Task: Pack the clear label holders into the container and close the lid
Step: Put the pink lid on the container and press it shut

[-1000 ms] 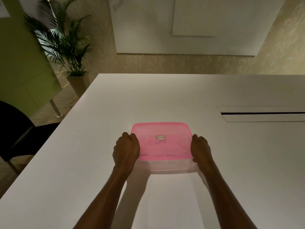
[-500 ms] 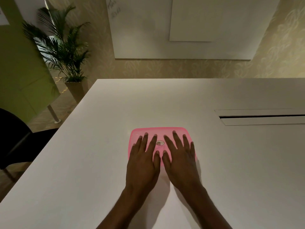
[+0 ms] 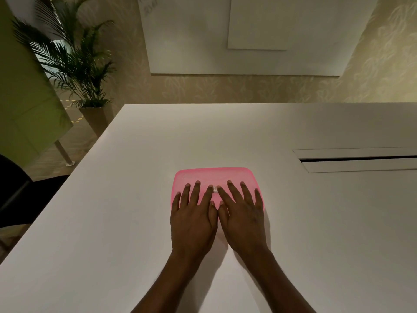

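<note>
With both palms laid flat, the left hand (image 3: 193,220) and the right hand (image 3: 242,220) press side by side on the pink lid (image 3: 214,175). Their fingers are straight and spread, the thumbs meet at the centre, and neither hand grips anything. The lid covers the container, whose body is hidden beneath the hands. The label holders cannot be seen; they are presumably inside. The assembly stands on the white table (image 3: 112,233), well apart from the cable slot (image 3: 358,160). Judged step: final closure. The next move calls for even pressure along the rim and corners, and a check that every edge has seated.
</note>
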A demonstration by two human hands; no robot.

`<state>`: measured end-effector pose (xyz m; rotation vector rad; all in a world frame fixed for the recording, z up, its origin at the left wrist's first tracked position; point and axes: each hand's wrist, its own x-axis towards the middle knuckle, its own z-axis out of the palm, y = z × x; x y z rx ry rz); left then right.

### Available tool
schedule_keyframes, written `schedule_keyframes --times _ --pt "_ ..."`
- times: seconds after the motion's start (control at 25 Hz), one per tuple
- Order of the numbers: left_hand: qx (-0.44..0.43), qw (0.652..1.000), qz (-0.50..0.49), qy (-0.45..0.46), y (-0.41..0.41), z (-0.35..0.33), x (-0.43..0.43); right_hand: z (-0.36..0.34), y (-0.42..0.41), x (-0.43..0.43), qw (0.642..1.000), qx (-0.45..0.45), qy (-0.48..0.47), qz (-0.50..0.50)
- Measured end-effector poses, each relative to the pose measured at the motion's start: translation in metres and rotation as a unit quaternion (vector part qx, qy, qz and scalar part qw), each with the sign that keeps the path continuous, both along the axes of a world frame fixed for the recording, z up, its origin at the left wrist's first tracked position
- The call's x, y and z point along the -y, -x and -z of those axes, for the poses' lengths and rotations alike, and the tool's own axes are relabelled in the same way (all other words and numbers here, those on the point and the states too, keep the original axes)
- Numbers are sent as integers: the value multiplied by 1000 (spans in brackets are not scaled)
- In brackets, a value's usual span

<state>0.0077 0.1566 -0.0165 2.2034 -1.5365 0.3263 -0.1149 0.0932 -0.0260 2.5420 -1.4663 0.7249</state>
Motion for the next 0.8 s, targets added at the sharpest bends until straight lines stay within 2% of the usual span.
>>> schedule_keyframes --times 0.4,0.64,0.8 --pt "-6 1000 -9 15 -35 3 78 -1 -38 80 1000 -15 -13 -5" --pt "4 1000 -23 21 -46 2 98 4 -56 104 997 70 2 14" --pt "4 999 -24 31 -46 -2 95 14 -56 106 995 84 40 18"
